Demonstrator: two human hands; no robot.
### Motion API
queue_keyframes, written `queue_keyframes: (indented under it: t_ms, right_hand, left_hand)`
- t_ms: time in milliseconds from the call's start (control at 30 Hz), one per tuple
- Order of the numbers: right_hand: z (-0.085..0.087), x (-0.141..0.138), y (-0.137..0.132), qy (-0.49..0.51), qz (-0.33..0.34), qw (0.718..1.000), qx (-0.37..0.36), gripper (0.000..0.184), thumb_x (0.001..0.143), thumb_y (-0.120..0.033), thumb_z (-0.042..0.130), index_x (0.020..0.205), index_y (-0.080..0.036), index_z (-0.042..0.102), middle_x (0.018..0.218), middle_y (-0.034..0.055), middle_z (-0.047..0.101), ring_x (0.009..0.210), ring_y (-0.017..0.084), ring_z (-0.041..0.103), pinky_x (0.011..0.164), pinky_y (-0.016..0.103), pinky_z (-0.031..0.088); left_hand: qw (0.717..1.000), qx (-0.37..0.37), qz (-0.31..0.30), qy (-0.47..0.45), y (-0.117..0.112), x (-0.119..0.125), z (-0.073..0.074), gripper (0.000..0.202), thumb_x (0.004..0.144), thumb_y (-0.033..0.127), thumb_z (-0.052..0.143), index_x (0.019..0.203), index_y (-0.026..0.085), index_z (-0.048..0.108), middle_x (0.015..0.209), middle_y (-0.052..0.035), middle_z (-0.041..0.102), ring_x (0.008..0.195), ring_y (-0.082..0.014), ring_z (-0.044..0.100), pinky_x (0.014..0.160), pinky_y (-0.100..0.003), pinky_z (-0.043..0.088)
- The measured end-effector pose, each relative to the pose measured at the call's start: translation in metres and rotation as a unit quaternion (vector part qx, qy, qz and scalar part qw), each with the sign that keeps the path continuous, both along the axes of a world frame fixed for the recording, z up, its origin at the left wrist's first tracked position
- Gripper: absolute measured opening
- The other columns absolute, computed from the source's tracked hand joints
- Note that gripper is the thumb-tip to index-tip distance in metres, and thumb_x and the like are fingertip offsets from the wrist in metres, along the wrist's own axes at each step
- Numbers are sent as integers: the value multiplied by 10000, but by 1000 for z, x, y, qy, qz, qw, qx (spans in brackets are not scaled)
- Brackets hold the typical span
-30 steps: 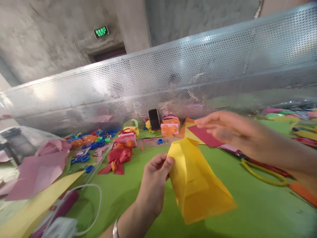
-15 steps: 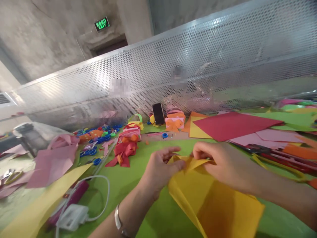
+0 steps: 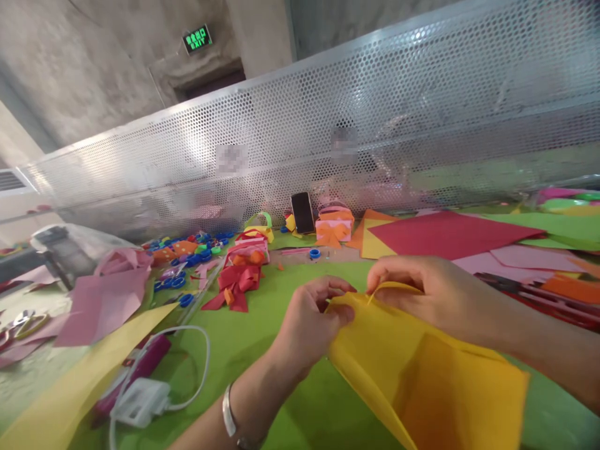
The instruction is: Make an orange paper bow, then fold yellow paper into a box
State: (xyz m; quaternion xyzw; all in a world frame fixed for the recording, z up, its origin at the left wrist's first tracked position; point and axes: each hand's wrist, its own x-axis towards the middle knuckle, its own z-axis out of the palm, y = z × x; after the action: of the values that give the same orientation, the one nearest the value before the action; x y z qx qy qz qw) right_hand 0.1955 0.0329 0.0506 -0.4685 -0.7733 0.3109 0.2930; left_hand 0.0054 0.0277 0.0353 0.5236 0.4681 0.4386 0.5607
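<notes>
Both of my hands are on a yellow paper sheet [image 3: 403, 356], folded into an open, bag-like shape. My left hand [image 3: 316, 319] pinches its far left edge between thumb and fingers. With my right hand [image 3: 412, 284] I grip the top edge, where a flap curls up under the fingers. The fingertips of the two hands are a short way apart along that edge. The lower part of the yellow paper hangs toward me over the green table cover [image 3: 262, 350], and its near end runs out of view.
Red bows [image 3: 240, 284], a phone [image 3: 302, 212] and a pink box with an orange bow [image 3: 334, 228] stand toward the back. Coloured sheets [image 3: 450, 234] lie right. A white adapter [image 3: 143, 400] with its cable, yellow paper [image 3: 89, 375] and scissors [image 3: 28, 325] lie left. A perforated metal screen [image 3: 281, 137] closes off the back.
The yellow paper has shifted right, its near corner swinging outward. My right hand has risen slightly, and the flap at the top edge now curls up instead of lying folded over.
</notes>
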Motion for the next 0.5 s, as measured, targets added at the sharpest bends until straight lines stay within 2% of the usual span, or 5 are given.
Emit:
queue_keyframes:
  t_ms: [67, 133, 300, 400, 500]
  right_hand:
    - [3, -1, -2, -6, 30, 1000, 3, 115, 841, -268, 513, 827, -246, 625, 825, -20, 696, 803, 172, 658, 698, 273, 478]
    - [4, -2, -3, -20, 39, 999, -1, 140, 844, -284, 502, 841, -255, 639, 819, -30, 683, 784, 161, 638, 681, 268, 457]
    - [1, -4, 0, -34, -19, 999, -15, 306, 887, -478, 444, 858, -242, 636, 767, -2, 621, 720, 173, 562, 613, 283, 411]
    - [-1, -6, 1, -33, -36, 998, -36, 368, 879, -526, 422, 864, -223, 630, 772, 25, 630, 735, 197, 573, 621, 304, 424]
    - [-3, -7, 0, -17, -22, 998, -53, 397, 867, -567, 453, 903, -224, 649, 867, 47, 685, 812, 223, 617, 694, 329, 462]
  left_hand:
    - [1000, 10, -1, -1, -1, 0, 0, 181, 590, 109, 619, 755, 176, 648, 671, 27, 648, 535, -87, 545, 502, -184, 382]
    - [1000, 14, -5, 0, -1, 0, 0, 157, 594, 111, 592, 728, 174, 642, 630, 34, 629, 505, -79, 515, 487, -180, 364]
    - [1000, -17, -23, 5, -1, 0, 4, 127, 592, 105, 584, 693, 164, 632, 588, 49, 589, 487, -67, 478, 478, -171, 341]
    - [997, -4, -38, 59, -2, -2, 6, 187, 606, 102, 572, 757, 158, 667, 665, 27, 629, 590, -99, 540, 544, -189, 388]
    - [988, 46, -42, 143, -2, -3, 6, 280, 584, 117, 662, 859, 154, 700, 832, -12, 685, 740, -149, 591, 654, -227, 438]
